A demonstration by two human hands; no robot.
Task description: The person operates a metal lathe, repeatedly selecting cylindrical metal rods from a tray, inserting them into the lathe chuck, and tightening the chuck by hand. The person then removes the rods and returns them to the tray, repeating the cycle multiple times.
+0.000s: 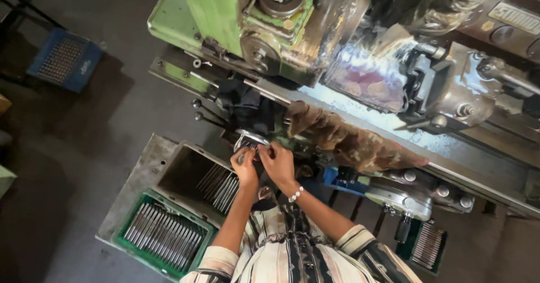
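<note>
both hands, left hand (245, 168) and right hand (277, 160), have their grip clamped on a small shiny metal piece (247, 142) just below the green metal machine (225, 19); its axis cannot be told. further below, a green plastic tray (164, 233) holds long steel rods, lying parallel and slanted.

Small metal piece (246, 143): mostly hidden between left hand (245, 168) and right hand (278, 162). Green machine (225, 13): cut off at 12 o'clock. Blue crate (64, 59), 10 o'clock: contents indistinct.

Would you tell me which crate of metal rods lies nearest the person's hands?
The green crate at lower left, beside the left hand. The blue crate sits far off at upper left, and the third lower right.
</note>
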